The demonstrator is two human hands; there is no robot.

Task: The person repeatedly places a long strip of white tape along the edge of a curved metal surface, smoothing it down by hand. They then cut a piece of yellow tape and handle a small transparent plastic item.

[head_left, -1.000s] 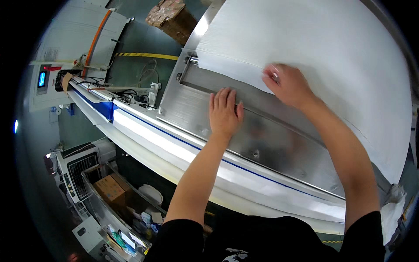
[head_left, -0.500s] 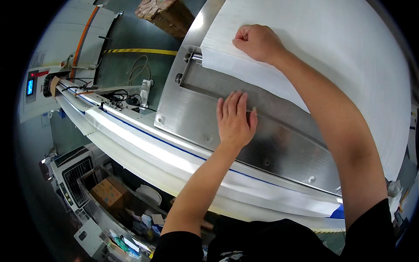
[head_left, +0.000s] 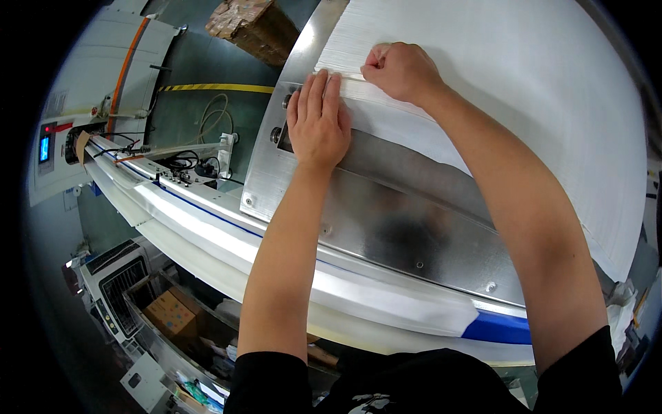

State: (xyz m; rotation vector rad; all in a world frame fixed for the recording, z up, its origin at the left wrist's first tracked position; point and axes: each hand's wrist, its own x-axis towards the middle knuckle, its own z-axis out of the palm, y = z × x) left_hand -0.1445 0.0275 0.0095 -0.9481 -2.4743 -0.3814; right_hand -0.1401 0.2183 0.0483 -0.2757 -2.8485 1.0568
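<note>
A thick block of white pleated sheet material [head_left: 510, 90] spreads over the steel table [head_left: 372, 214], its folds showing as fine ridges at the left side. My left hand [head_left: 318, 127] lies flat, with fingers stretched out side by side and their tips on the front left corner of the pleats. My right hand [head_left: 407, 72] rests on the pleats' near edge, its fingers curled into a closed pinch. What its fingertips hold, if anything, is hidden. A smooth white flap [head_left: 407, 131] of the material hangs over the slot in the steel plate.
Along the table's front runs a long rail with a white strip [head_left: 386, 297] over a blue band [head_left: 496, 327]. At the left stands a white machine with a small lit screen [head_left: 45, 148]. A cardboard box [head_left: 252, 27] sits on the floor beyond; an open bin with a carton [head_left: 171, 312] stands lower left.
My left hand has moved up and left from the steel plate onto the pleats' edge. The right hand has shifted slightly left. The white strip has slid left, baring more of the blue band.
</note>
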